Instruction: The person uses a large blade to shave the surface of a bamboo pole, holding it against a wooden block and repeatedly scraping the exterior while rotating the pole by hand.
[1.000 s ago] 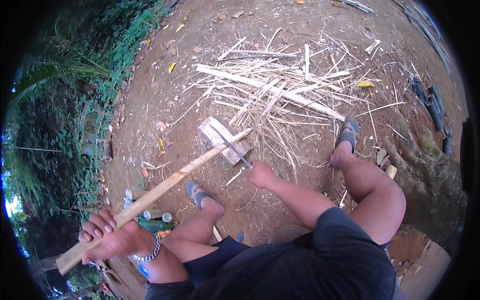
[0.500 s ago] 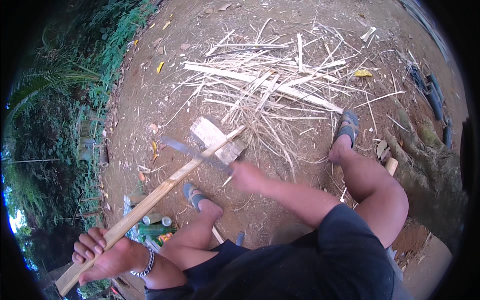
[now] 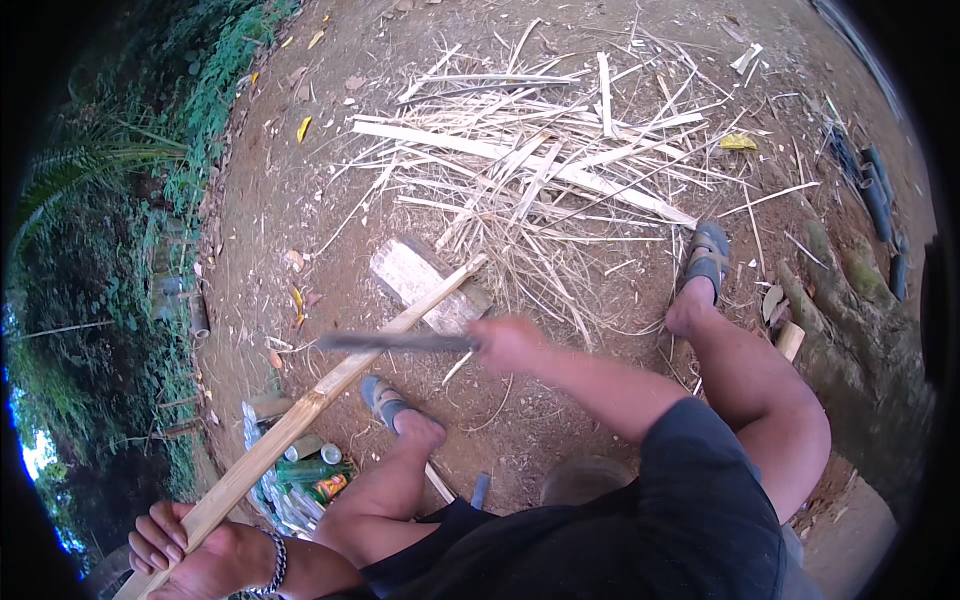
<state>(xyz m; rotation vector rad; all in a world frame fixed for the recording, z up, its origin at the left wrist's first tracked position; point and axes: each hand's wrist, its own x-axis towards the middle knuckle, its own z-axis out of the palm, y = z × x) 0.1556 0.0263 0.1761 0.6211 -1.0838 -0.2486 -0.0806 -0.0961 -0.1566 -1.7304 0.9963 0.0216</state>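
Observation:
My left hand (image 3: 180, 552), at the lower left, has its fingers wrapped round the near end of a long pale split wooden strip (image 3: 268, 442). The strip slants up to the right, and its far end lies over a flat chopping block (image 3: 405, 272) on the ground. In my right hand (image 3: 512, 346), slightly blurred, is a long dark-bladed knife (image 3: 395, 343). Its blade points left and crosses over the strip just on the near side of the block. Whether the edge touches the wood I cannot tell.
A wide heap of split strips and shavings (image 3: 530, 165) covers the ground beyond the block. My sandalled feet stand either side. Plastic bottles and cans (image 3: 300, 475) lie beside my left leg. A tree root (image 3: 850, 330) rises at right; green plants (image 3: 110, 270) border the left.
The knife blade has swung from a slant to nearly level and sits nearer to me along the strip. My left hand and the strip's near end have shifted slightly down and left.

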